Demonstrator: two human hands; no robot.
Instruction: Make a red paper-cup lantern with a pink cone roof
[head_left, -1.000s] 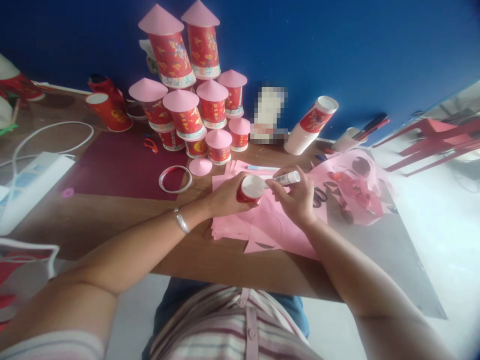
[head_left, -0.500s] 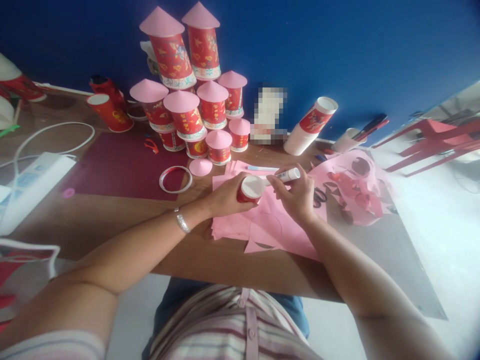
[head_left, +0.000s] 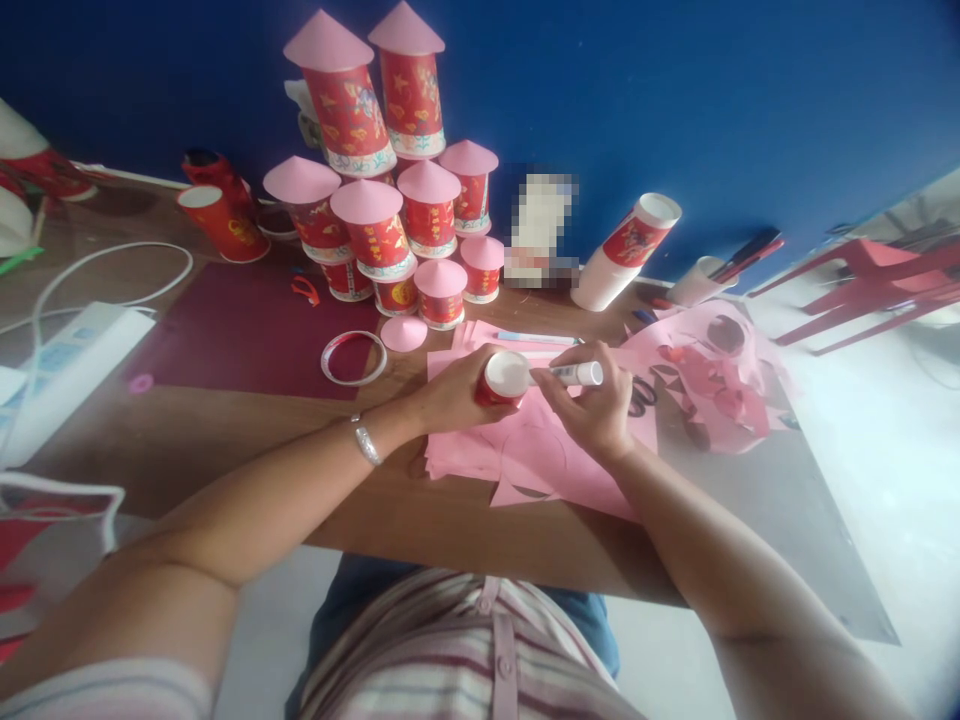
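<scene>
Right fingers (head_left: 559, 400) dipped, holding white stick (head_left: 581, 374) nearly level.

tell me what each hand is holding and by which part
Left hand: a red cup, by its side wall. Right hand: a white tube, by its barrel.

From the cup (head_left: 508, 376), the freest way out runs to 6 o'clock, over bare table (head_left: 517, 545) between the forearms (head_left: 285, 490). Towers (head_left: 367, 205) crowd 10 to 12, the wall (head_left: 600, 100) behind them. The stack (head_left: 626, 250) stands at 1 to 2. At 3, the right hand (head_left: 589, 400) and tube (head_left: 577, 374) block first, then scraps (head_left: 724, 385) (curled, not flat). Toward 9, fingers could pass above the low ring (head_left: 327, 357) and flat sheet (head_left: 240, 330).
</scene>
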